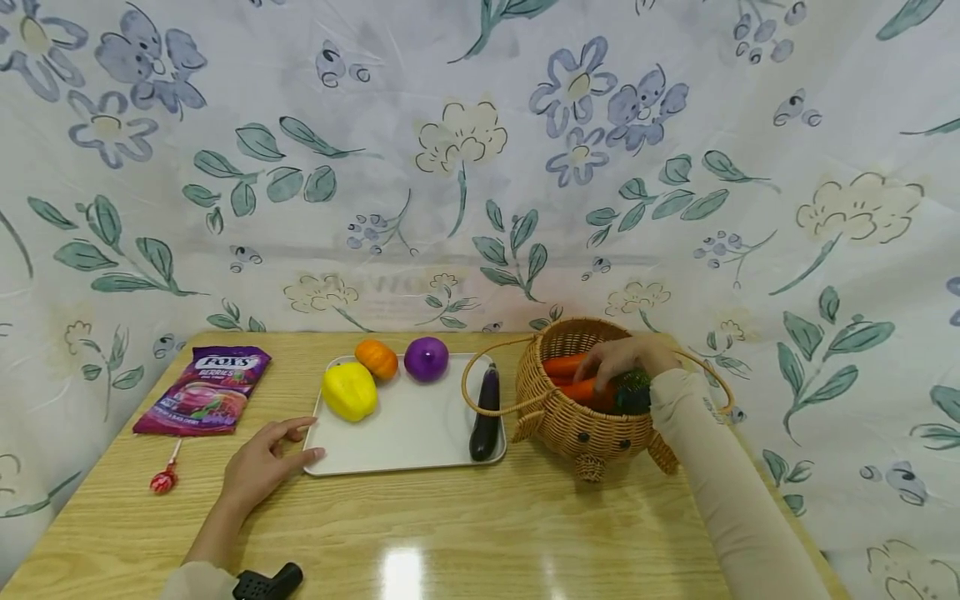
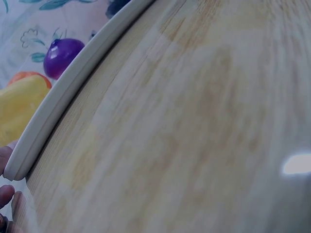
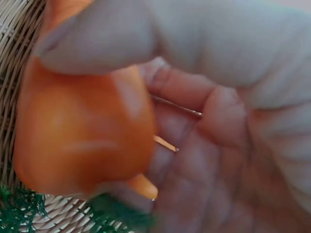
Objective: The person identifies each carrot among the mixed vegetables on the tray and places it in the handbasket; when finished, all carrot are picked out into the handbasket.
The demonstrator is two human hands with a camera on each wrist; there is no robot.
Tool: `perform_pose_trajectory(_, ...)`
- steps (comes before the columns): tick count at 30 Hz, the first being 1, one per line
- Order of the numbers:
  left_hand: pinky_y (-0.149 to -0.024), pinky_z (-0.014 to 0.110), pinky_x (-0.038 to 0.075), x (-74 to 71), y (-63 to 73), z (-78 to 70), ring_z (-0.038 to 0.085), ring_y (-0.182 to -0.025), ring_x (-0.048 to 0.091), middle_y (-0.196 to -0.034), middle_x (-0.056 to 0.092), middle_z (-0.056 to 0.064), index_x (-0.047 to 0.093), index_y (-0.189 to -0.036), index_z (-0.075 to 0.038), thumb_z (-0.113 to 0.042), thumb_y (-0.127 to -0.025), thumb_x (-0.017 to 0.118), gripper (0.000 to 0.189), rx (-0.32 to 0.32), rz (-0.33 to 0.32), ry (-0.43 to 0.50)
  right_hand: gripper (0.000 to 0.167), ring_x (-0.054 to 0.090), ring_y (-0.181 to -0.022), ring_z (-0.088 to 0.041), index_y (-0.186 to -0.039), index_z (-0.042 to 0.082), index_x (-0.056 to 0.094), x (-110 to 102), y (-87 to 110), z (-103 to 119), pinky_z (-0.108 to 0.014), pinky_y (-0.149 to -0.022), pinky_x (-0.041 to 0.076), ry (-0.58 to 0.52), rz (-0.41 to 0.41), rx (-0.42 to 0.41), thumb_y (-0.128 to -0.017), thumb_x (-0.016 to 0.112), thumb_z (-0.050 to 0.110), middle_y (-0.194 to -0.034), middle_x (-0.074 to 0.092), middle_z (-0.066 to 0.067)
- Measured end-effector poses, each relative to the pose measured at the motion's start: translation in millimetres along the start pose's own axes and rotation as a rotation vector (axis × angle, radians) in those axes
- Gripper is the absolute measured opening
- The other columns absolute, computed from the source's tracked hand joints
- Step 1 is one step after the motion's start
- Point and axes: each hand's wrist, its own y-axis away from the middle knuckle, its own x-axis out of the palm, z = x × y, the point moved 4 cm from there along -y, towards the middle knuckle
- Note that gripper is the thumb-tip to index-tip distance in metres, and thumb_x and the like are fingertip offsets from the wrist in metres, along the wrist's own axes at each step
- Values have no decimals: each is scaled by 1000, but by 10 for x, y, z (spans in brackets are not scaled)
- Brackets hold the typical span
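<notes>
Inside the wicker basket (image 1: 551, 421) at the right, my right hand (image 1: 626, 357) grips an orange carrot (image 3: 87, 131). In the right wrist view the thumb lies across it, with fingers behind. Another carrot (image 1: 562, 365) and green leafy tops (image 1: 633, 390) are in the basket; its deeper contents are hidden. My left hand (image 1: 258, 467) touches the left front corner of the white tray (image 1: 405, 437), thumb and forefinger extended at its rim. On the tray sit a yellow bell pepper (image 1: 349, 392), a small pumpkin (image 1: 377, 359), a purple onion (image 1: 427, 360) and an eggplant (image 1: 486, 417).
A purple candy bag (image 1: 206, 390) lies at the table's left, with a red lollipop (image 1: 163, 479) before it. One basket handle (image 1: 468, 367) loops over the tray's right end near the eggplant. A floral cloth (image 1: 420, 208) hangs behind the table (image 1: 420, 525).
</notes>
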Motion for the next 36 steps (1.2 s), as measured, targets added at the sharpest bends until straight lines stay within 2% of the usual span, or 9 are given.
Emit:
perform_pose_trajectory(8, -66, 31, 31, 44, 13, -28, 16, -78, 43, -114, 62, 8, 60, -137, -18, -54, -86, 70, 63, 4, 6, 15, 56, 50, -110, -24, -132, 3, 58, 118, -63, -6, -32, -82, 51, 71, 64, 101, -79, 74, 6, -142, 47, -17)
perform_pose_trajectory(11, -66, 31, 31, 56, 14, -40, 16, -79, 44, -114, 62, 8, 60, -136, -19, -55, -86, 70, 63, 1, 5, 18, 56, 50, -110, -22, -131, 4, 58, 140, -55, 17, -32, -81, 52, 89, 57, 130, -77, 76, 6, -141, 48, -15)
perform_pose_trajectory(14, -66, 30, 31, 57, 2, -48, 16, -79, 44, -114, 62, 8, 60, -136, -19, -55, -86, 70, 63, 1, 3, 15, 52, 54, -103, -22, -127, 6, 61, 146, -57, 40, -32, -78, 52, 110, 46, 142, -77, 77, 5, -134, 52, -13)
perform_pose_trajectory(17, -66, 30, 31, 53, -2, -53, 15, -78, 44, -114, 62, 8, 60, -136, -19, -54, -86, 71, 63, 2, 1, 14, 46, 55, -94, -20, -122, 6, 63, 150, -58, 69, -31, -75, 52, 136, 45, 138, -78, 78, 5, -127, 54, -11)
perform_pose_trajectory(25, -64, 29, 31, 63, 9, -25, 14, -76, 44, -113, 63, 7, 61, -135, -20, -54, -86, 71, 61, 19, -12, 16, 46, 55, -112, -23, -122, 9, 65, 163, -41, 152, -38, -89, 52, 204, 24, 132, -78, 80, 7, -127, 59, -8)
perform_pose_trajectory(29, -64, 29, 32, 63, 23, -16, 14, -76, 44, -113, 63, 7, 61, -135, -20, -53, -85, 72, 61, 17, -15, 19, 42, 56, -107, -21, -120, 9, 66, 166, -52, 176, -37, -85, 53, 223, 33, 105, -79, 76, 4, -123, 61, -7)
perform_pose_trajectory(33, -64, 29, 32, 55, 40, -8, 13, -76, 44, -113, 63, 7, 61, -135, -21, -54, -85, 72, 61, 10, -16, 23, 32, 56, -96, -20, -113, 6, 68, 184, -73, 183, -33, -75, 52, 180, 42, 68, -83, 67, -4, -116, 62, -9)
perform_pose_trajectory(36, -65, 29, 32, 62, 43, -2, 13, -76, 44, -113, 63, 7, 61, -135, -21, -54, -85, 72, 61, 9, -18, 23, 29, 55, -94, -19, -111, 5, 69, 187, -85, 180, -31, -73, 50, 180, 36, 48, -84, 65, -5, -113, 62, -8)
